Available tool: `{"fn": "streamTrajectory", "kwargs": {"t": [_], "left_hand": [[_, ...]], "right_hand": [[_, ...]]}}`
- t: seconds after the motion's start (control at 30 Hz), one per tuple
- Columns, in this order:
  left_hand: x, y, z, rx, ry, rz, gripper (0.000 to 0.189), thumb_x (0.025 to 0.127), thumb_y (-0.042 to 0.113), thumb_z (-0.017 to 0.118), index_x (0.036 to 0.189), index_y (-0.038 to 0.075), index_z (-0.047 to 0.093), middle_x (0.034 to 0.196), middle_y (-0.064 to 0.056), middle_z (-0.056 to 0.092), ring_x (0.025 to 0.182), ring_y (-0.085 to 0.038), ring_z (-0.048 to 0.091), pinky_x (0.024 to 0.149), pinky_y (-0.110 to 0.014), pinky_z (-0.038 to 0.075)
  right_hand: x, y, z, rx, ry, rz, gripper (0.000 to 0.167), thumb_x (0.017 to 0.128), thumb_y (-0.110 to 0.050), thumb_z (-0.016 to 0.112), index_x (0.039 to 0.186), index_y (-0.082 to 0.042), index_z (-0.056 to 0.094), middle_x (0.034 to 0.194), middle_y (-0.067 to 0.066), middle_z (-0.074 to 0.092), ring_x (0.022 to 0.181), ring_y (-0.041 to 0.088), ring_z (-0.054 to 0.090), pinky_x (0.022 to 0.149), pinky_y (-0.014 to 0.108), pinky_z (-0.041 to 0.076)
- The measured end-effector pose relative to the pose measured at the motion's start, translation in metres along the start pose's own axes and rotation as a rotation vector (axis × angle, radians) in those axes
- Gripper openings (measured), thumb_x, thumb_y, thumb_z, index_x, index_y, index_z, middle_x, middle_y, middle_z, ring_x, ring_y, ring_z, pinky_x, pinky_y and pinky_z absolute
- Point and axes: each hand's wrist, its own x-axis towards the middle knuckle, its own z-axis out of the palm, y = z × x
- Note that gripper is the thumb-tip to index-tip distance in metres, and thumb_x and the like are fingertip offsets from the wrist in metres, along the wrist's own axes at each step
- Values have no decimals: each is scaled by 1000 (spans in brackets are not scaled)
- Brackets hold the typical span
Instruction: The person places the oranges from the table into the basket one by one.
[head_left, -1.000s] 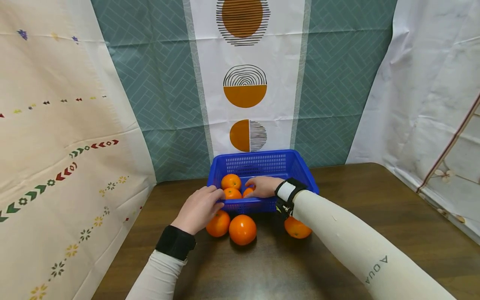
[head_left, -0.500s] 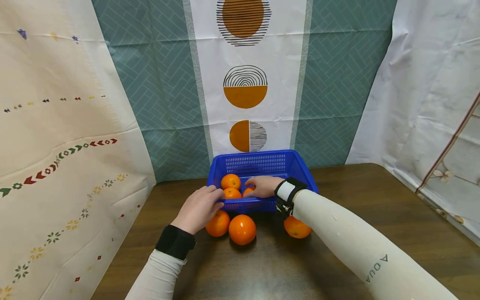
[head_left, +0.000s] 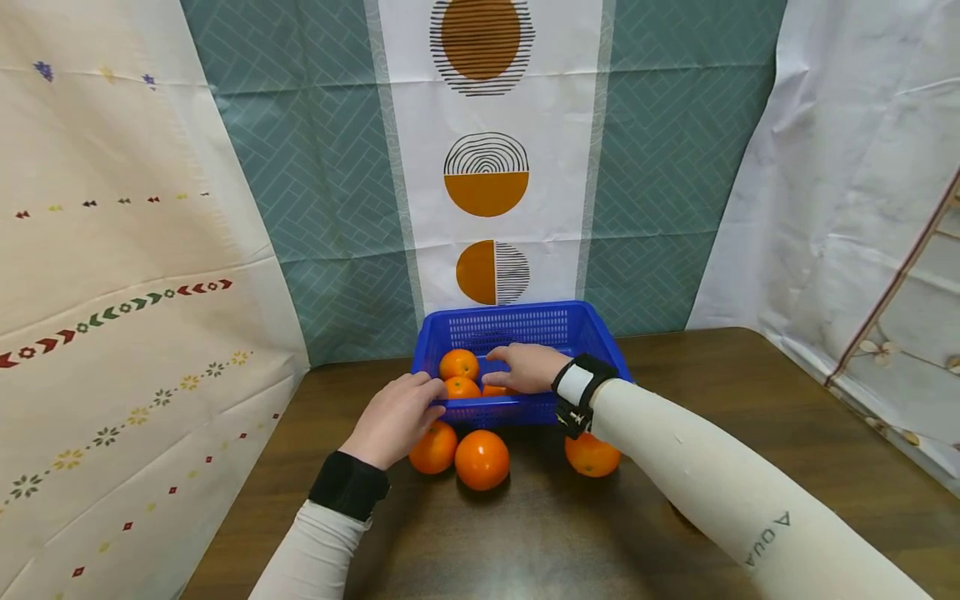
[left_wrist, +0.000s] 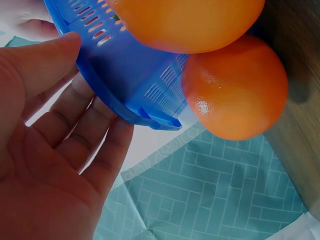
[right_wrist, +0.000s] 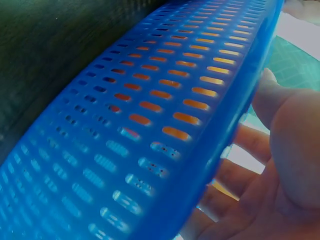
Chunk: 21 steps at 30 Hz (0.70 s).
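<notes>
A blue plastic basket [head_left: 517,410] stands at the back of the table with several oranges involved, three of them visible inside at its left: one orange [head_left: 459,364] behind, another orange [head_left: 462,387] in front, and a third orange [head_left: 495,390] partly covered. My left hand [head_left: 393,422] grips the front left rim, thumb outside and fingers inside, as the left wrist view shows. Over the third orange, my right hand [head_left: 528,368] reaches across the front rim with its fingers spread. The right wrist view has the basket's slotted wall [right_wrist: 150,100] before the right hand [right_wrist: 270,165].
Outside the basket's front wall sit two oranges side by side, a left orange [head_left: 433,450] and a shinier orange [head_left: 482,460]. Another orange [head_left: 592,455] lies beside the right forearm. Patterned cloth [head_left: 495,192] hangs behind the wooden table [head_left: 517,542].
My right hand has risen slightly and its fingers have spread away from the third orange, which stays in the basket. The left hand keeps its place on the rim.
</notes>
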Motion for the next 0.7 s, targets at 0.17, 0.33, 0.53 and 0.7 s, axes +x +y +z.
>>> {"fn": "streamTrajectory", "kwargs": {"t": [0.17, 0.33, 0.53, 0.7], "left_hand": [[0, 0, 0, 3, -2, 0, 20, 97, 12, 87, 112, 11, 73, 94, 0, 62, 89, -24, 59, 86, -42, 57], [1, -1, 0, 10, 6, 7, 21, 97, 12, 87, 110, 12, 72, 94, 0, 62, 88, -24, 59, 85, -41, 57], [4, 2, 1, 13, 14, 4, 20, 97, 12, 87, 109, 13, 72, 92, 1, 61, 87, -23, 58, 82, -40, 56], [6, 4, 3, 7, 15, -8, 21, 96, 11, 88, 110, 12, 72, 94, 1, 62, 87, -23, 59, 83, -40, 57]], "right_hand": [[-8, 4, -4, -35, 34, -23, 58, 112, -51, 62, 159, -18, 59, 160, 15, 59, 147, 36, 56, 121, 57, 43], [-25, 8, -14, -44, 76, -56, 60, 112, -51, 61, 161, -16, 57, 161, 16, 57, 148, 37, 54, 121, 59, 43], [-49, 21, -25, -94, 148, -103, 61, 112, -49, 63, 161, -12, 57, 162, 18, 56, 152, 41, 49, 122, 61, 41], [-65, 34, -27, -165, 219, -137, 61, 111, -47, 67, 159, -10, 59, 158, 19, 59, 149, 42, 53, 119, 60, 44]]}}
